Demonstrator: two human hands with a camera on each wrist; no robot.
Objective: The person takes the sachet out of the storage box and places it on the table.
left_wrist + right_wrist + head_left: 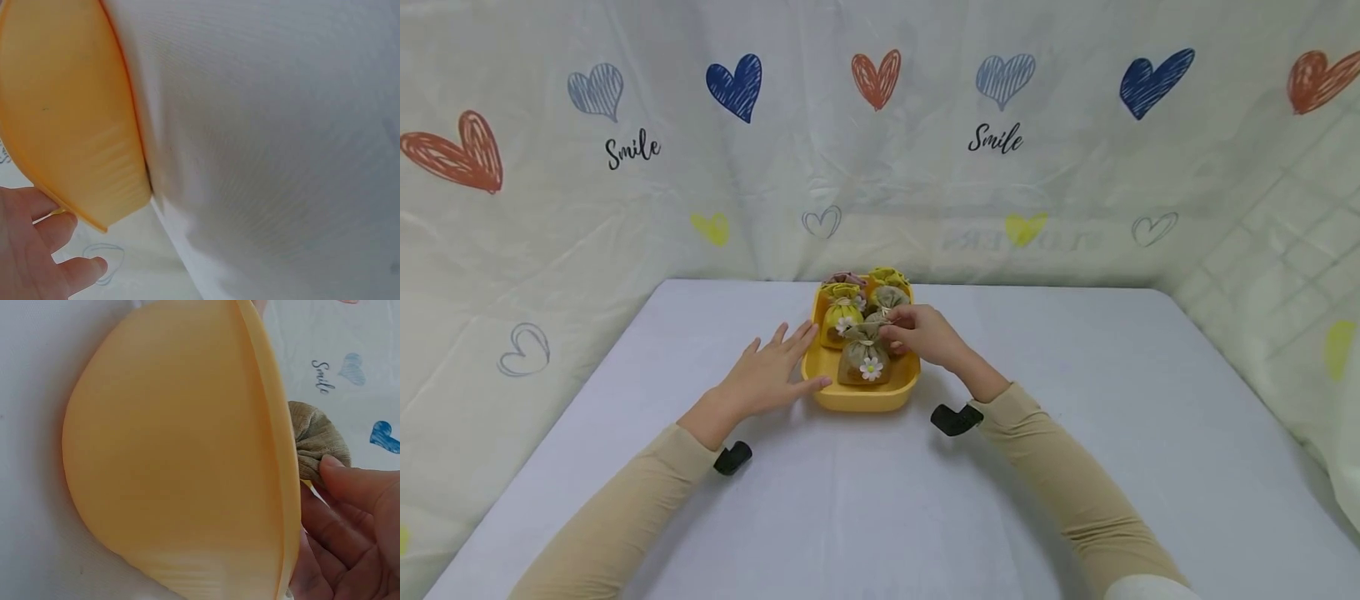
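Note:
A yellow plastic tray (861,402) holds several small drawstring pouches. My right hand (920,336) reaches over its right rim and pinches the gathered top of a grey-brown pouch (852,365) at the front, which bears a white flower. In the right wrist view, thumb and fingers grip that pouch's ruffled cloth (315,434) just beyond the rim. Behind it are a yellow pouch (841,315) with a flower and another grey-brown pouch (891,297). My left hand (767,375), fingers spread and fairly straight, touches the tray's left rim; the left wrist view shows fingertips at that edge.
Farther back in the tray lie a second yellow pouch (887,277) and a mauve one (844,277). The tray stands near the far edge of a white-covered table (1075,433). A pale curtain (880,167) printed with hearts hangs behind.

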